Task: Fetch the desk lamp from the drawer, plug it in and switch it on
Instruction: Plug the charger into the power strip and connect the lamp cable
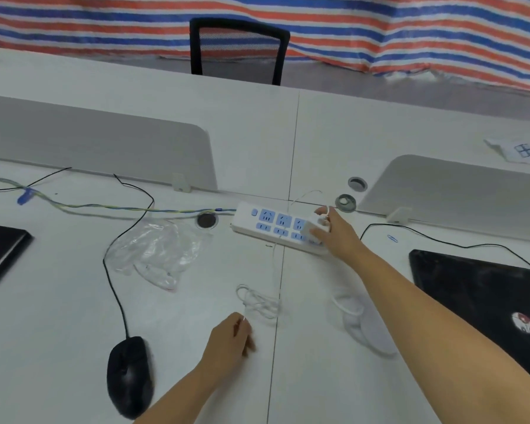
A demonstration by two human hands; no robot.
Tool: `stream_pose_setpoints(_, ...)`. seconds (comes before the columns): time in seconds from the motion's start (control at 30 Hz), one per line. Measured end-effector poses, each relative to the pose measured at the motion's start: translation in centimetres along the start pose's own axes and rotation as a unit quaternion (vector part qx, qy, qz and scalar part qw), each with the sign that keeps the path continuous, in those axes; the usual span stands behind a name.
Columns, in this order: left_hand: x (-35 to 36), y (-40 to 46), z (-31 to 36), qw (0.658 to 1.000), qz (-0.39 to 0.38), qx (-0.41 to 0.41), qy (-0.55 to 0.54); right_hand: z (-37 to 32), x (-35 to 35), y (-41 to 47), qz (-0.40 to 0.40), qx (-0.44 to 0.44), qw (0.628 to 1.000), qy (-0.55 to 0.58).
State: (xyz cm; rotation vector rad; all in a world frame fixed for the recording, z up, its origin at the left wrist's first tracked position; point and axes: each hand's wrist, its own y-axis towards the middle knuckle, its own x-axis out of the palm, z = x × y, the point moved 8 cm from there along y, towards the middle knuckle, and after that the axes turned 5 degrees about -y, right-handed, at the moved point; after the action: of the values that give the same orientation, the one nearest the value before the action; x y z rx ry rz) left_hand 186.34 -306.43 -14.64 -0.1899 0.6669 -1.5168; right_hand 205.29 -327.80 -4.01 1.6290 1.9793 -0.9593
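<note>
Desk lamp (364, 322): a white, blurred shape lying on the white desk (74, 301), partly hidden under the right forearm, between the desk's middle seam and a black laptop (484, 301) on the right. Its details cannot be made out.

Head view: the right hand (337, 232) reaches forward, fingers gripping a small white plug adapter (314, 229) held against the right end of a white power strip (276, 228) with blue sockets. Whether the adapter is fully seated cannot be told. A thin white cable (257, 301) runs from the strip toward the person and gathers in a loose coil near the left hand (230, 338). That hand rests on the desk, fingers curled, pinching the cable's end.

To the left lie a crumpled clear plastic bag (156, 252) and a black mouse (129, 374) with its black cord. Grey divider panels (98, 142) stand behind the strip. Beyond them, a black mesh chair (239, 50) faces a striped tarp (380, 26).
</note>
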Motion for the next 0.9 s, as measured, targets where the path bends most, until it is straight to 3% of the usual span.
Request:
stream_pose_setpoints(0.17,0.4,0.7,1.0,0.999,-0.036,0.016,0.016,0.8,1.7,2.0,-0.028,0.017,0.997,0.071)
stream_pose_setpoints(0.37,0.6,0.7,3.2,0.997,-0.044,0.044,-0.037,0.6,2.0,3.8,-0.046,0.002,0.998,0.04)
stream_pose_setpoints(0.63,2.0,0.4,5.5,0.991,-0.098,0.085,-0.021,-1.0,2.2,3.7,-0.069,-0.058,0.993,-0.076)
stream_pose_setpoints(0.9,3.0,0.5,5.1,0.983,-0.136,0.098,0.079,-0.2,3.1,3.7,-0.063,-0.066,0.992,-0.091)
